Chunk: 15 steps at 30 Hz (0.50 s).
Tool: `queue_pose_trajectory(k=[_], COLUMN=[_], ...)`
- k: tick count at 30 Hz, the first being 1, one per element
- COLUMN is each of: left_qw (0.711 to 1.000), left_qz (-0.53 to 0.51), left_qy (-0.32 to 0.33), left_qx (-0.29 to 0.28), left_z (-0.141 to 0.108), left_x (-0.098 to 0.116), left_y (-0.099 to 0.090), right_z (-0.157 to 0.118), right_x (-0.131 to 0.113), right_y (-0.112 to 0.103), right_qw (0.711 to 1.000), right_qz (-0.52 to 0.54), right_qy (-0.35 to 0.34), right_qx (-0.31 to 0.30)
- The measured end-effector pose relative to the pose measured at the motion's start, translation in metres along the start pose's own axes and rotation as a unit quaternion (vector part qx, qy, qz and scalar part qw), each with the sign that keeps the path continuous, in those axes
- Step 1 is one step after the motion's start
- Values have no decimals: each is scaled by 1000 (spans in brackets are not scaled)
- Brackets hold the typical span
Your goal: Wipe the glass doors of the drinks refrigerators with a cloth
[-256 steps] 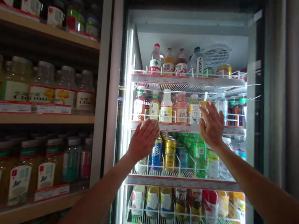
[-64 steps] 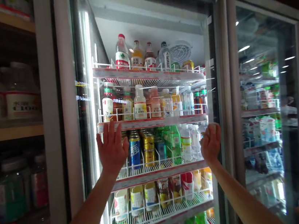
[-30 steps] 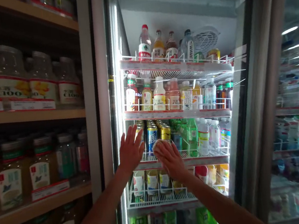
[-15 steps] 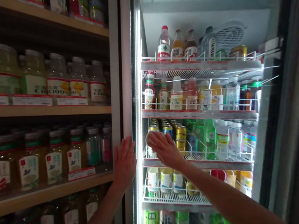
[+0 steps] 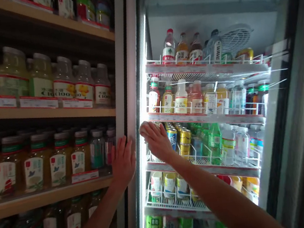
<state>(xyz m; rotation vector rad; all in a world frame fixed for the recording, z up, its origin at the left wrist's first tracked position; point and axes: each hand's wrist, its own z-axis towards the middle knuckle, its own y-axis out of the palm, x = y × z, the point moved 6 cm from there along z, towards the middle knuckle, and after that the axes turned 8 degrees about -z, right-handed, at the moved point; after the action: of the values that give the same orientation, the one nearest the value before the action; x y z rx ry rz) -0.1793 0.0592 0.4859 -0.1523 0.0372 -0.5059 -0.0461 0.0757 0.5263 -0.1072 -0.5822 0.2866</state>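
Note:
My left hand (image 5: 123, 160) lies with its fingers stretched out against the grey upright frame (image 5: 128, 76) at the left side of the glass-door drinks fridge. My right hand (image 5: 157, 139) reaches across to the fridge's lit left edge, in front of the glass. Its fingers are bent together over a small pale cloth (image 5: 143, 127), mostly hidden beneath them. Behind that hand, inside the fridge, stand a blue can (image 5: 172, 137) and a gold can (image 5: 185, 141).
Wooden shelves (image 5: 90, 112) on the left carry rows of bottled drinks (image 5: 32, 171). Wire shelves (image 5: 211, 115) in the fridge hold bottles and cans, including green bottles (image 5: 215, 139). A round white vent grille (image 5: 236, 39) is at the top back.
My right hand has slid left and slightly up to the lit edge of the fridge. My left hand stays on the frame. The view has shifted slightly.

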Motion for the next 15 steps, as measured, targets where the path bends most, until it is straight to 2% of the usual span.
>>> queue_pose_trajectory(k=[2,5,7,8,12,13,15], left_qw=[1000,1000,1000,1000,999,999,998], left_qz=[-1,3,4,3,-15,-22,-38], left_qy=[-6,-10,-12,-13,-13,-12,-8], left_qx=[8,15,18,22,44,47,53], left_z=[5,10,14,18,42,49,65], left_x=[-1,-6,-9,-9,2,7,18], left_y=[-2,-6,-8,-8,-7,-5,-2], right_z=[-1,-18,-19,-13,28,33,35], right_x=[-2,-22,-18,-8,53,61,63], right_y=[0,-3,-4,-5,-13,-15,-17], right_qw=[1000,993,988,990,999,998,1000], right_qz=[0,19,25,19,-20,-23,-18], right_qy=[7,-112,-154,-136,43,60,17], right_qx=[3,-9,-20,-21,5,8,-4])
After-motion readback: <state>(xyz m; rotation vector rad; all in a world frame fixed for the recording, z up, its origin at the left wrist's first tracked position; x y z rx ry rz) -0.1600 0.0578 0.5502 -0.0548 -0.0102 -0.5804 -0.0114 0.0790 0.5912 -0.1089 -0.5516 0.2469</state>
